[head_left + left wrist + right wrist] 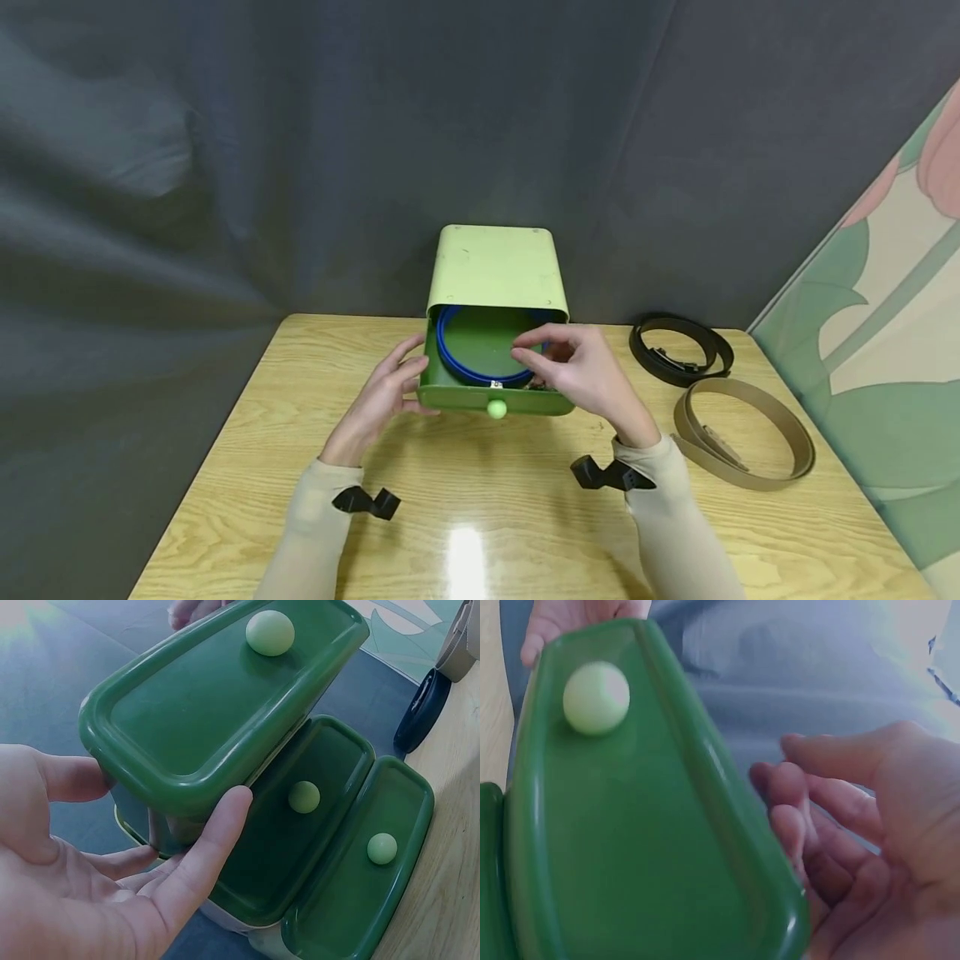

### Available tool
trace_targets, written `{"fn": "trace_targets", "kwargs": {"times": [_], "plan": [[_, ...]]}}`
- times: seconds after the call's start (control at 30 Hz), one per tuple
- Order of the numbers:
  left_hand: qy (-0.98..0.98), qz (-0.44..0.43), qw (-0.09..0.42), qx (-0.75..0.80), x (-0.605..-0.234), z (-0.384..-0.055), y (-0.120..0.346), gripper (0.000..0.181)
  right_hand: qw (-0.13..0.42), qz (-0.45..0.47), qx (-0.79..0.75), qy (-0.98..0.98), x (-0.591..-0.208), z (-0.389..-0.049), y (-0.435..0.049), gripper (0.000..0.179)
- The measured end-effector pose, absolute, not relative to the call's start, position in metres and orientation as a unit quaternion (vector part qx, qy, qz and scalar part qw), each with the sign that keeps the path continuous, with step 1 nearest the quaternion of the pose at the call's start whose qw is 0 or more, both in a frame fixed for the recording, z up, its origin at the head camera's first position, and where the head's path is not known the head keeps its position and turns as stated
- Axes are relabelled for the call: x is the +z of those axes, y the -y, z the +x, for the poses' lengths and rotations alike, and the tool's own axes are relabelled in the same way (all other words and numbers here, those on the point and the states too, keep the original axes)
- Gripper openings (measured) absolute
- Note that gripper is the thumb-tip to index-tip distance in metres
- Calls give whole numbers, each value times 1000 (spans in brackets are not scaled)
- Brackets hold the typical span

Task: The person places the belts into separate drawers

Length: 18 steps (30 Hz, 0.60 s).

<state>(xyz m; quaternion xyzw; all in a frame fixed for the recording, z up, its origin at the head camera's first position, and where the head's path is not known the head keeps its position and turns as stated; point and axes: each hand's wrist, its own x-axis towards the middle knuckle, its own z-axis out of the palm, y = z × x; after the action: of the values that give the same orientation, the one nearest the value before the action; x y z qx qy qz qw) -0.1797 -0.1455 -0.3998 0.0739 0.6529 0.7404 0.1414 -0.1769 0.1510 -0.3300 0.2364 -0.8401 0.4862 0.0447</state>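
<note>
A blue belt [487, 377], coiled into a ring with a small metal piece at the front, lies in the pulled-out green drawer [450, 400]. My left hand [378, 400] touches the drawer's left front corner with spread, fairly straight fingers; the left wrist view shows one digit reaching under the drawer's lower edge. Above the drawer's right part hovers my right hand [581, 367], loosely curled, with thumb and forefinger a little apart. Nothing shows between those tips. Its lower fingers [787, 825] are partly hidden behind the drawer front. Something small and patterned beside the belt is too unclear to name.
The drawer belongs to a pale green cabinet [498, 267] at the table's back edge, with two more drawers [304, 840] beneath. To the right lie a coiled black belt [645, 354] and a coiled tan belt [798, 446] on the wooden table [247, 467]. A dark curtain hangs behind.
</note>
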Motion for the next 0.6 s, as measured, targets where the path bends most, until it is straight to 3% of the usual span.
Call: {"fn": "trace_targets", "kwargs": {"times": [0.43,0.6], "plan": [[-655,78,141,738,-399,-178,146,64,163,288,531,780,-342,-143,-144,12],[-653,77,139,741,-400,-178,145,64,156,331,533,763,-349,-136,-140,15]]}}
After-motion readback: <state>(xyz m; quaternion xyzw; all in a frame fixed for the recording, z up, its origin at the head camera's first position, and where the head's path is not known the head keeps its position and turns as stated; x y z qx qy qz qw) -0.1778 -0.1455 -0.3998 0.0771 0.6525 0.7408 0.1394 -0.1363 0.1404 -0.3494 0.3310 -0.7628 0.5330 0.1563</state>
